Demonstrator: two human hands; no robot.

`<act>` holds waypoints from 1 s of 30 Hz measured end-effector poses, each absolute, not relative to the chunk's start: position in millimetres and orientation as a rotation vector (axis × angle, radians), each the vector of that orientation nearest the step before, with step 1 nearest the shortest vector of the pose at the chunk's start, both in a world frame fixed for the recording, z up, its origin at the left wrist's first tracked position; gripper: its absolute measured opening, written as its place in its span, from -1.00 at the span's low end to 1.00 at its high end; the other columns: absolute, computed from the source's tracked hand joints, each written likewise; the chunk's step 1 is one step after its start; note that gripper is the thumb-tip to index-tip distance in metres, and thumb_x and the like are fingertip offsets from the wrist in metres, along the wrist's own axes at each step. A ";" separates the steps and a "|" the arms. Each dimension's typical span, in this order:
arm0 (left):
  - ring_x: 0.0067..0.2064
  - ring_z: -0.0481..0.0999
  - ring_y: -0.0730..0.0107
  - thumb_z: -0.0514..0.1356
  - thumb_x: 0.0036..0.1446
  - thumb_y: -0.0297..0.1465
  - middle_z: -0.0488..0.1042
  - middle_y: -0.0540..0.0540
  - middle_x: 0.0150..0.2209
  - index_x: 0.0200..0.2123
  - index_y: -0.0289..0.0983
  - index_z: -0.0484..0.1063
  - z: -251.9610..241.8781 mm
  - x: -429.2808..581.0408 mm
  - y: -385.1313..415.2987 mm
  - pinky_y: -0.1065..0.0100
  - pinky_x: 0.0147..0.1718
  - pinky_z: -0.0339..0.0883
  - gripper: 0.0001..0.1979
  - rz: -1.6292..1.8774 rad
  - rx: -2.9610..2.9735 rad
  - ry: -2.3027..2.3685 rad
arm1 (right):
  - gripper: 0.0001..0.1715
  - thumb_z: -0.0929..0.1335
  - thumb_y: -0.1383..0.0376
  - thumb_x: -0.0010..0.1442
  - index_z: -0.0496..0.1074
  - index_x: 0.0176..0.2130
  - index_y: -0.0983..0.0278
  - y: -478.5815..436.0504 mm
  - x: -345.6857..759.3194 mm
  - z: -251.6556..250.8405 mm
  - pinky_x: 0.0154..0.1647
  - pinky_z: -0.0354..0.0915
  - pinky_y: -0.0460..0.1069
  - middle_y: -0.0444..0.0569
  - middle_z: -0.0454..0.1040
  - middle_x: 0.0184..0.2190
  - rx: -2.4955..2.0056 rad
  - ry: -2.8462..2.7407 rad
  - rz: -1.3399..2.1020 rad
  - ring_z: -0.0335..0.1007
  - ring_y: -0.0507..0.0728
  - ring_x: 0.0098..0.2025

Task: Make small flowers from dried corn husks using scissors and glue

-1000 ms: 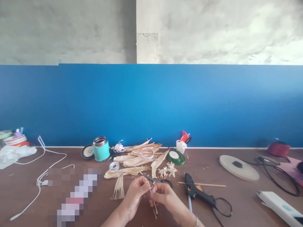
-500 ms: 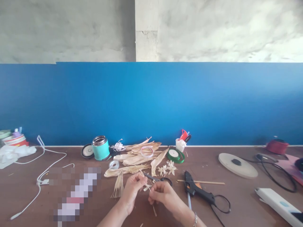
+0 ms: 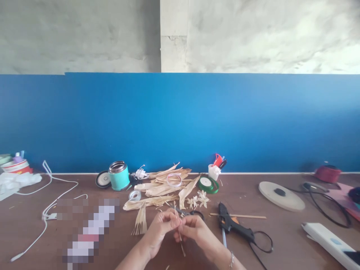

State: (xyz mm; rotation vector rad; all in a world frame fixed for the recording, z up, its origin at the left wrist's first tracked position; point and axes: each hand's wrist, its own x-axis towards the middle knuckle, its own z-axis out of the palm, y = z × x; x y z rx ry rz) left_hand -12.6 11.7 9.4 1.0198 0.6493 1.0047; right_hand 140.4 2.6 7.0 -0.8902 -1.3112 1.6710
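Note:
My left hand [image 3: 163, 229] and my right hand [image 3: 194, 231] meet fingertip to fingertip at the lower middle, both pinched on a thin pale husk strip [image 3: 182, 245]. Its lower end hangs below the fingers and a narrow tip stands above them. Just behind the hands lie dark scissors [image 3: 197, 214], partly hidden. Small cream husk flowers [image 3: 203, 198] rest farther back, beside a pile of dried husks [image 3: 160, 189]. A husk piece cut into a fringe [image 3: 140, 220] is left of my left hand.
A black glue gun [image 3: 236, 227] lies right of my hands, with a wooden stick [image 3: 253, 216] by it. Behind are a green ribbon spool [image 3: 208, 184], a white cup [image 3: 214, 171] and a turquoise jar [image 3: 119, 176]. A round disc [image 3: 281, 196] sits at right, a white cable [image 3: 46, 225] at left.
My hands have come together, the left moving right, so the fingertips now touch. The strip's upper tip now shows above them. The view has shifted slightly.

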 end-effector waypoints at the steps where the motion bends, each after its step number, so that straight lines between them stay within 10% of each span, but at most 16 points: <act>1: -0.56 0.41 0.47 0.38 -0.18 -0.26 0.28 0.02 -0.40 -0.64 -0.36 0.46 9.2 -12.0 11.2 0.38 -0.58 0.25 -0.72 1.006 1.018 0.644 | -0.57 0.49 0.05 -0.12 0.45 -0.51 0.38 2.7 140.9 6.5 -0.44 0.13 -0.08 -0.02 0.52 -0.56 -0.890 -1.307 1.678 0.37 0.03 -0.51; 30: -0.46 0.19 0.48 0.37 -0.17 -0.28 0.21 0.07 -0.56 -0.72 -0.31 0.33 2.8 -10.7 11.1 0.40 -0.41 0.08 -0.67 1.136 1.029 0.798 | -0.77 0.43 0.31 -0.21 0.27 -0.63 0.30 9.8 135.4 -3.8 -0.50 0.09 -0.11 -0.16 0.40 -0.67 -1.176 -1.370 1.417 0.23 -0.02 -0.59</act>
